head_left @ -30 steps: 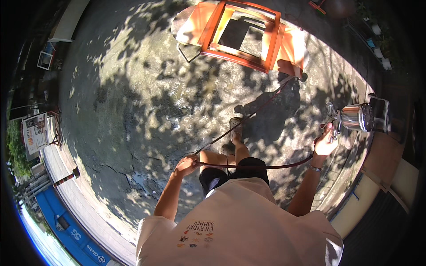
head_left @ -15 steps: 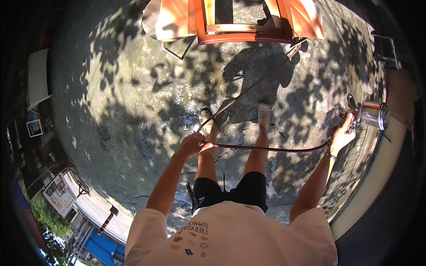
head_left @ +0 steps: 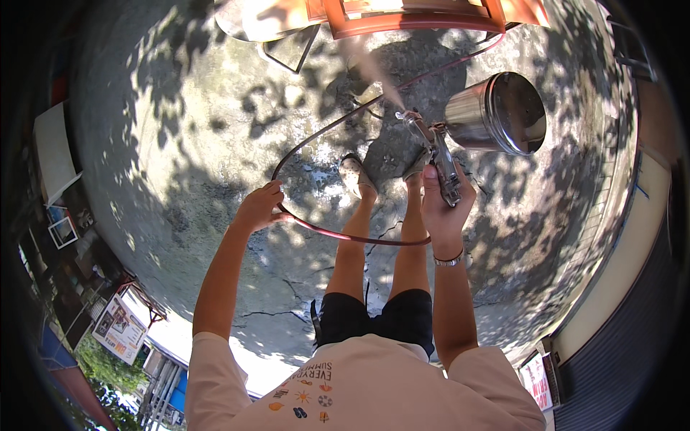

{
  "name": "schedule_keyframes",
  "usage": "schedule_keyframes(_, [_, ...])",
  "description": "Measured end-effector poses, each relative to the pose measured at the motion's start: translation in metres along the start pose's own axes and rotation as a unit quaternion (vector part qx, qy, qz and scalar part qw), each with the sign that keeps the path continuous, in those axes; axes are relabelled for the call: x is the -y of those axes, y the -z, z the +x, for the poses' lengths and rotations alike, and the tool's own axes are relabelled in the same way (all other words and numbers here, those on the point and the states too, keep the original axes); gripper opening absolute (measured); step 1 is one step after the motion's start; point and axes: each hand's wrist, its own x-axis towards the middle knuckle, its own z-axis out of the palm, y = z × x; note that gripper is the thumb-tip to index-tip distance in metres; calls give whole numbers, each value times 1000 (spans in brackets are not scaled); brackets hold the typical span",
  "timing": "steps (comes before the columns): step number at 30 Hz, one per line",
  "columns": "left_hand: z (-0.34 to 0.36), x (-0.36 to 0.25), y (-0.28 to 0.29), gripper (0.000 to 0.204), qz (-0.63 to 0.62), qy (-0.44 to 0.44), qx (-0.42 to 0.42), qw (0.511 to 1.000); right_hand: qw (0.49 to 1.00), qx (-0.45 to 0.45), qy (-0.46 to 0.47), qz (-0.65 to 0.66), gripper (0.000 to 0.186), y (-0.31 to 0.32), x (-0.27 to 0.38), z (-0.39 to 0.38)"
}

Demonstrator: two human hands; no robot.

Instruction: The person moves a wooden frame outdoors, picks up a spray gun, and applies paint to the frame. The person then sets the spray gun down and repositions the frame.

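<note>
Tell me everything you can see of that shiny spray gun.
The spray gun looks like silvery metal, with a large cylindrical cup tilted at its right. The right hand grips its handle. Its nozzle points forward and left, pale mist streaming toward the orange frame. Any joint with the reddish hose is hidden.

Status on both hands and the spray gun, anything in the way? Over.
Right hand gripping shiny silver metal spray gun, pale spray leaving nozzle. Left hand touching thin dark-red hose. Hose crosses ahead, toward orange wooden frame.
</note>
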Motion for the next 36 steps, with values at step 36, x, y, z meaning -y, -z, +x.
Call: schedule_keyframes(36, [116, -151, 22, 40, -169, -39, -100, 980, 966, -223, -128, -27, 32, 205, -37, 213])
